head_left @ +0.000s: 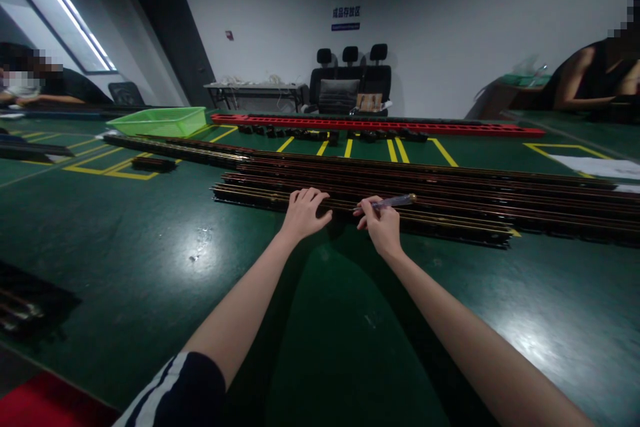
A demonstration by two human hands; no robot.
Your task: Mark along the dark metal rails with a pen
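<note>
Several long dark rails with brass-coloured edges [450, 190] lie side by side across the green table [125, 247]. My left hand [303, 211] rests on the nearest rail, fingers curled over its top edge. My right hand [381, 221] sits just to the right on the same rail, closed around a clear-handled screwdriver [395, 201] whose shaft points right along the rails.
A long red rail [375, 125] lies farther back, with small dark parts beside it. A green plastic basket [160, 121] stands at the back left. Yellow floor-style markings [120, 170] cross the table. Other people sit at the far left and far right. Black chairs [350, 83] stand by the wall.
</note>
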